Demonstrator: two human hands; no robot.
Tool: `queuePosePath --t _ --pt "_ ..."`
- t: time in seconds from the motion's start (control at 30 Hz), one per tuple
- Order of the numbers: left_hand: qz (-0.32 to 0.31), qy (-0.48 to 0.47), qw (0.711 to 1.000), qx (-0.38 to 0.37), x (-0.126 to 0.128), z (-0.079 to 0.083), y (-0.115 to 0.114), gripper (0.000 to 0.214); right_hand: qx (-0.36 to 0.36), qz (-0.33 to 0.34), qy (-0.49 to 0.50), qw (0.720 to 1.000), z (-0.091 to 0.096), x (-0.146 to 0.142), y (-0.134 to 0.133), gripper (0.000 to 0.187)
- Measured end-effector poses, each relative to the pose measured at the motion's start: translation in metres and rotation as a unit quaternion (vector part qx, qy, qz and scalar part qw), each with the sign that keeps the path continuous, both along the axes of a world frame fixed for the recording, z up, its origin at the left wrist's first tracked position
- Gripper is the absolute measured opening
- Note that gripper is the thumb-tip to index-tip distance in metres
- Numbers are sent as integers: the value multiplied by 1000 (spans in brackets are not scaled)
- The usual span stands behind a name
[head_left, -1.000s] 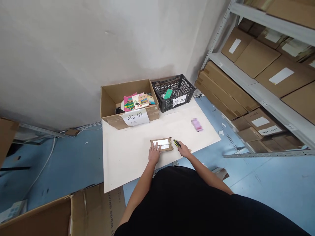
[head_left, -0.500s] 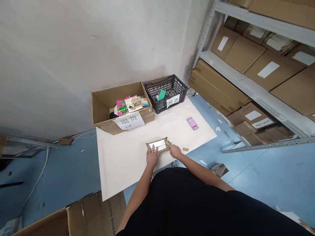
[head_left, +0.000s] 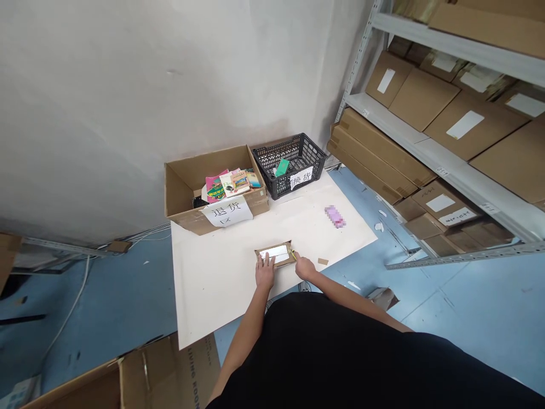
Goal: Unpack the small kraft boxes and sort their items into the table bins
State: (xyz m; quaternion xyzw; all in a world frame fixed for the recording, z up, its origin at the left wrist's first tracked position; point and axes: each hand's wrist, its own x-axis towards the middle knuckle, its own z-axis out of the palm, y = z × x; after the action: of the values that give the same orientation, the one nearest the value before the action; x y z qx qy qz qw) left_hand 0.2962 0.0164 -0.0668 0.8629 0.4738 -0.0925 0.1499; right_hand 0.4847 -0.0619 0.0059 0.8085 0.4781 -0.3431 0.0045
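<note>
A small flat cardboard parcel (head_left: 276,250) with a white label lies near the front edge of the white table (head_left: 213,272). My left hand (head_left: 265,271) rests flat on the parcel's near left part, fingers spread. My right hand (head_left: 305,267) is closed round a yellow and black utility knife (head_left: 292,255), whose tip meets the parcel's right end.
An open cardboard box (head_left: 183,184) with booklets and a paper sign stands at the table's back. Beside it is a black plastic crate (head_left: 293,153) with a green item. A pink object (head_left: 334,216) lies to the right. Shelves (head_left: 426,142) of cartons stand on the right.
My right hand has brought the knife leftward from beside the parcel up to its right end. My left hand has stayed on the parcel. The view has shifted slightly.
</note>
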Motion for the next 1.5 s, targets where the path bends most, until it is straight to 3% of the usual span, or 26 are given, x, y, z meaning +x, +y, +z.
queuePosePath --t 0.47,0.57,0.73,0.8,0.97,1.1,1.2,1.33,1.4,1.5 --pt "8 -6 1000 1 -2 -6 2 55 -31 26 21 999 19 -2 -14 63" --pt "51 6 999 4 5 -2 -7 57 21 -4 33 999 19 5 -19 60" --pt "125 78 989 -5 27 17 -11 62 138 -99 43 985 -4 19 -21 68" --pt "115 71 991 -15 25 28 3 62 152 -136 58 977 -17 21 -19 66" --pt "55 61 994 -65 -5 47 46 67 134 -244 142 950 -44 8 -10 35" --pt "42 105 986 -119 -12 49 38 85 178 -228 186 939 -62 -12 5 51" --pt "80 101 980 -151 4 45 9 91 180 -221 150 947 -69 -19 30 60" --pt "107 66 972 -197 26 42 -26 86 143 -168 102 970 -64 -1 78 53" --pt "112 56 974 -190 27 45 -31 78 137 -134 107 976 -58 14 97 53" --pt "102 58 987 -108 23 54 -18 75 189 -111 115 969 -51 34 104 51"
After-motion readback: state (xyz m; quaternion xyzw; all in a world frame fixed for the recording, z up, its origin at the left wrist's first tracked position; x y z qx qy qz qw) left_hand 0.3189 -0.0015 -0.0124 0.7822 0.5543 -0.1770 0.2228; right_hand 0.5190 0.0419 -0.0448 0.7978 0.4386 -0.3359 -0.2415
